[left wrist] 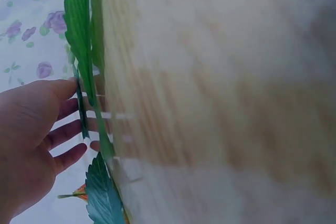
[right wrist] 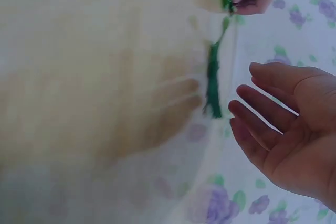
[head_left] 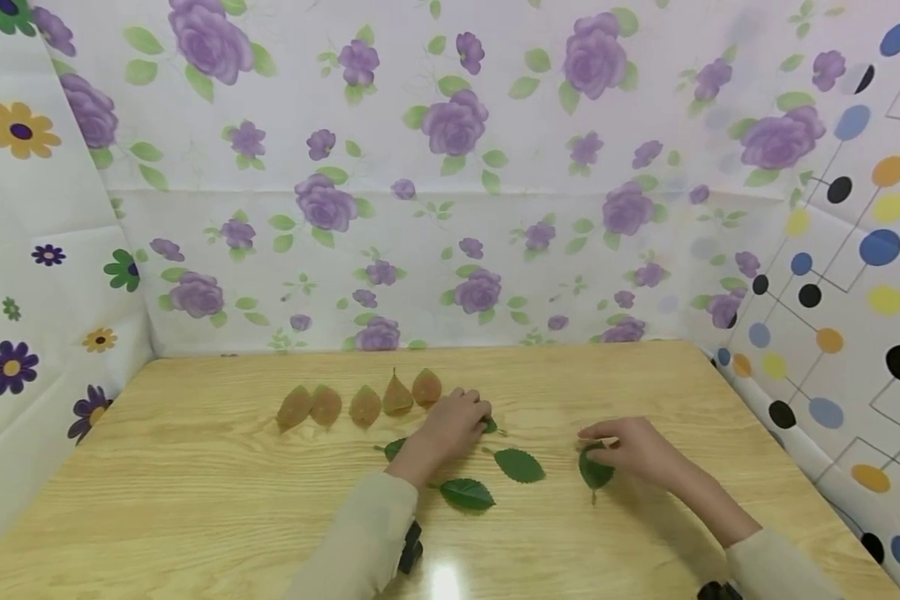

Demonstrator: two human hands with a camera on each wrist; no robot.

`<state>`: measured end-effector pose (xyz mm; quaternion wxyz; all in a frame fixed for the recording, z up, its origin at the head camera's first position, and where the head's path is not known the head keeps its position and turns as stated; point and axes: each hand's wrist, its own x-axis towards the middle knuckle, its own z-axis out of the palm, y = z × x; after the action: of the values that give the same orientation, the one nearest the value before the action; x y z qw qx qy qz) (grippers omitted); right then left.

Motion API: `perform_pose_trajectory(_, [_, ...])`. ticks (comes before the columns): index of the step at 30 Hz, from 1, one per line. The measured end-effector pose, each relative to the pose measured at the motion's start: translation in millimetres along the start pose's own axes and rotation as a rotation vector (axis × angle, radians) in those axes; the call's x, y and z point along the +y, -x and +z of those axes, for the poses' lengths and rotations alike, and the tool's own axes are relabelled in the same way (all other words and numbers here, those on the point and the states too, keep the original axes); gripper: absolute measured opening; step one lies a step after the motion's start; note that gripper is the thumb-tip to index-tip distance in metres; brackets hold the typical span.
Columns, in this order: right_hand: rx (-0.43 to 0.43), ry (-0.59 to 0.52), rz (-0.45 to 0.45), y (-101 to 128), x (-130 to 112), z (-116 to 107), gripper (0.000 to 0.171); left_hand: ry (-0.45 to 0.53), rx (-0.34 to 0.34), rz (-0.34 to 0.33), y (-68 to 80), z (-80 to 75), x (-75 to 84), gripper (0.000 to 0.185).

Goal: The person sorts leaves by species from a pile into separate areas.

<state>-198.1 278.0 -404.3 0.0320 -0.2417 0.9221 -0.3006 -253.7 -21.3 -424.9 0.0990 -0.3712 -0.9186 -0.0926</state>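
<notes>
Green leaves lie scattered on the wooden surface (head_left: 195, 492) in the head view: one leaf (head_left: 595, 468) sits under the right hand (head_left: 633, 450), whose relaxed fingers rest on it, and the left hand (head_left: 450, 429) covers another leaf (head_left: 489, 426) just below a row of brown leaves (head_left: 363, 404). Left wrist view: the left hand (left wrist: 31, 140) shows straight, spread fingers beside a green leaf edge (left wrist: 79, 30). Right wrist view, blurred: the right hand (right wrist: 286, 129) lies loose, holding nothing, near a leaf (right wrist: 212, 85).

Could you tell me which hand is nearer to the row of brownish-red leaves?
Left. The left hand lies just beside the row of brownish-red leaves, at its right end; the right hand is farther right, over a green leaf.
</notes>
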Motion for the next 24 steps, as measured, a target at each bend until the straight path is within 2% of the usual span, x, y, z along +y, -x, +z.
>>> perform_pose_trajectory(5, [-0.041, 0.065, -0.032, 10.2, 6.9, 5.7, 0.027, -0.046, -0.022, 0.004, -2.8, -1.6, 0.6, 0.019])
perform_pose_trajectory(10, [-0.057, 0.142, -0.109, 16.8, 9.8, 10.6, 0.025, -0.047, -0.045, 0.004, -4.4, 0.3, 1.0, 0.028])
perform_pose_trajectory(13, [-0.055, 0.146, -0.130, 19.4, 10.9, 11.4, 0.026, -0.047, -0.061, -0.016, -5.3, 0.9, 0.2, 0.032])
perform_pose_trajectory(16, [-0.046, 0.137, -0.143, 21.1, 12.3, 11.6, 0.027, -0.046, -0.048, -0.024, -6.6, 0.6, -0.9, 0.033])
perform_pose_trajectory(20, [-0.030, 0.150, -0.175, 22.3, 14.8, 12.9, 0.027, 0.023, -0.050, -0.041, -7.4, -1.9, -1.6, 0.031])
perform_pose_trajectory(24, [-0.021, 0.182, -0.208, 23.0, 17.4, 15.2, 0.027, 0.106, -0.090, -0.120, -7.2, -4.7, -2.1, 0.026])
